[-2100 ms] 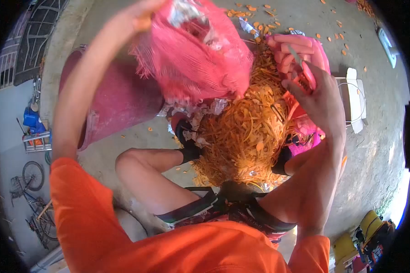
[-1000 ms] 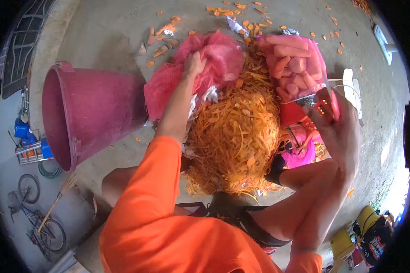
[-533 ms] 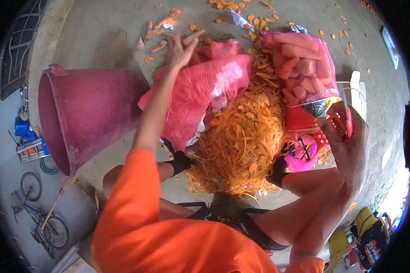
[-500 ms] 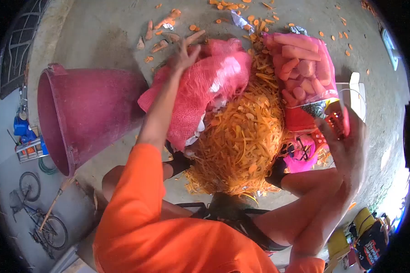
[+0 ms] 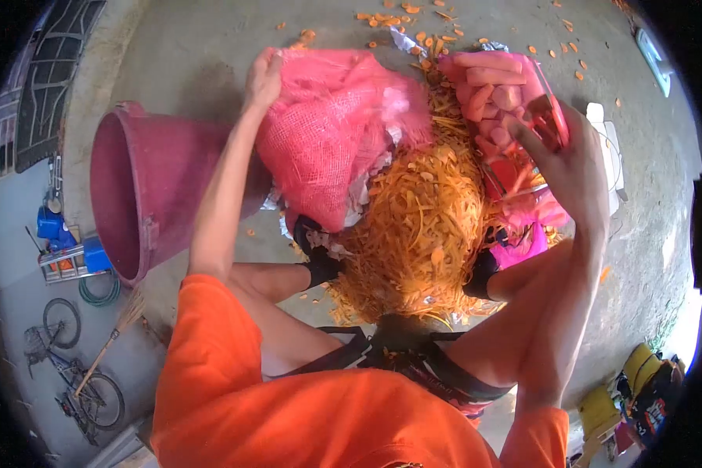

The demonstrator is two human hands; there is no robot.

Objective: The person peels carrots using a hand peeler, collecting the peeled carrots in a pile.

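Observation:
My left hand (image 5: 265,76) is closed on the upper left edge of a loose pink mesh sack (image 5: 312,144), which is lifted and spread beside the peelings. White scraps cling to the sack's right side. A large heap of orange carrot peelings (image 5: 421,226) lies between my feet. My right hand (image 5: 573,168) holds a red plastic hand tool (image 5: 550,125), its exact kind partly hidden by the fingers. That hand is over a pink mesh bag (image 5: 534,74) filled with peeled carrots (image 5: 495,76), to the right of the heap.
A big maroon tub (image 5: 171,183) lies on its side at the left. Carrot slices (image 5: 386,19) are scattered on the concrete floor (image 5: 203,47). A bright pink item (image 5: 522,248) is by my right foot. A broom (image 5: 105,351) and a bicycle (image 5: 78,374) are further left.
My left hand has gone from open above the pink sack to gripping its edge; the sack has shifted and opened out, uncovering the floor behind it. My right hand has moved up over the carrot bag.

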